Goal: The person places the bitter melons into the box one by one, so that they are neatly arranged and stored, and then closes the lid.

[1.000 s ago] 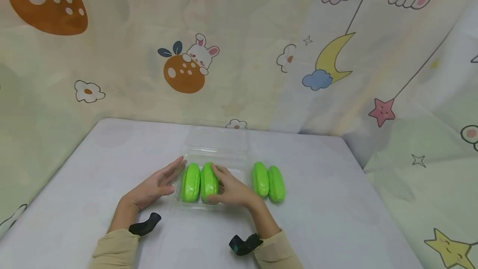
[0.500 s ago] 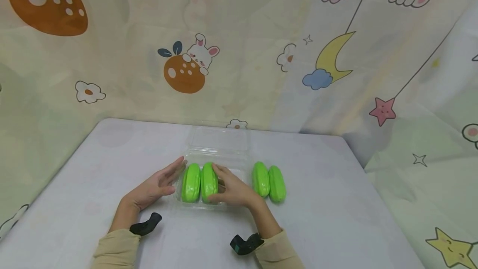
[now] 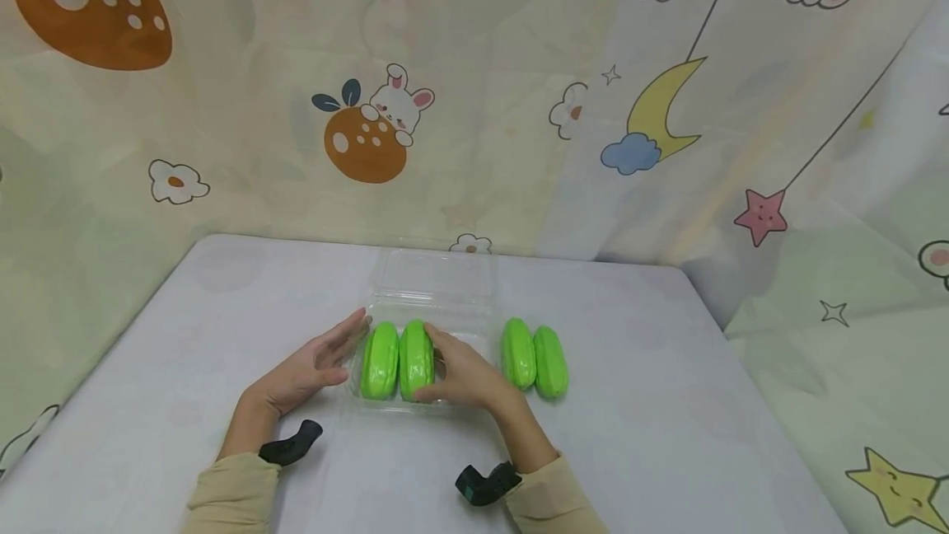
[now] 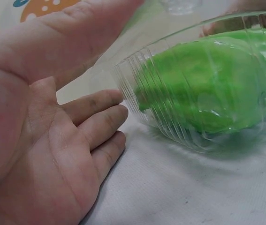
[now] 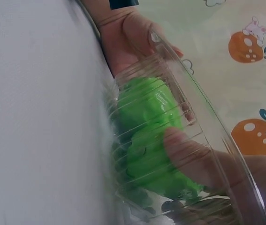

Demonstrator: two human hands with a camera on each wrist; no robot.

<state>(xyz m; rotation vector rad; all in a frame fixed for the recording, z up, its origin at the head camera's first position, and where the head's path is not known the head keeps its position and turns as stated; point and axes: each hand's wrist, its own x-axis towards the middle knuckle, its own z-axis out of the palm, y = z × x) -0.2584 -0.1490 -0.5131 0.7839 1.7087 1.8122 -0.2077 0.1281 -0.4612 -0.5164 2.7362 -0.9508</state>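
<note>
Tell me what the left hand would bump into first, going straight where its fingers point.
Most likely the ribbed wall of the clear container: the left hand points at it, though whether they already touch is hard to tell. A green piece lies inside.

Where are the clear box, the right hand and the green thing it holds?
Clear box [image 3: 433,274]: head view, its open lid.
Right hand [image 3: 465,373]: head view, back of the hand.
Green thing [image 3: 413,363]: head view, its upper side.

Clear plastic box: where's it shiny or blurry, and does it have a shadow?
Left wrist: white glints on the clear plastic box, greenish shadow beneath; right wrist: bright streak along one edge, blur where it meets the tabletop; head: its lid nearly vanishes.
</note>
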